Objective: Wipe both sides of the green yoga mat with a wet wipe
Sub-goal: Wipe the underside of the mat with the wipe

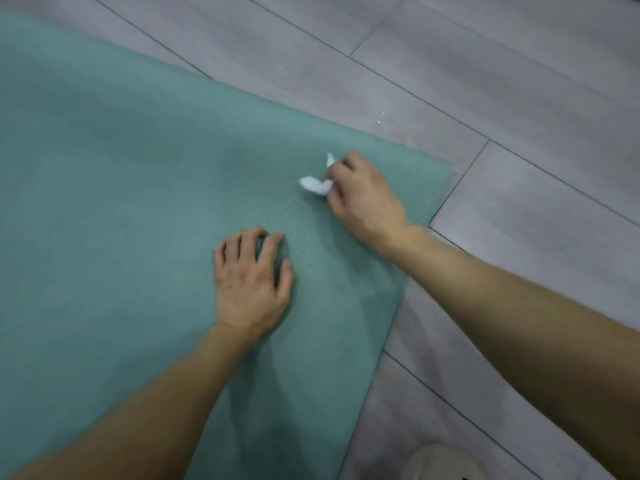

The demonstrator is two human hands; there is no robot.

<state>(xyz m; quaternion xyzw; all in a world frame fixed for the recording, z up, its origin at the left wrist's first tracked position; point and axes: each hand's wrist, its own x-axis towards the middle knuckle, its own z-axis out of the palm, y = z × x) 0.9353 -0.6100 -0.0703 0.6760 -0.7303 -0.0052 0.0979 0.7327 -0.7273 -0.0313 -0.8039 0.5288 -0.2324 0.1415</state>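
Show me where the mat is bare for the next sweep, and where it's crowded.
Bare: the wide stretch of green yoga mat left of the left hand, up to its far edge; also the strip between the right hand and the mat's corner. Crowded: the short gap between the hands, by the wet wipe.

left grip (251, 282): bare | right grip (363, 199): bare | forearms (156, 393): bare | footwear: cream shoe (440, 462), perhaps a slipper

The scene is viewed from head height, steeply downward and forward, close over the yoga mat (121, 185) and floor (502, 81).
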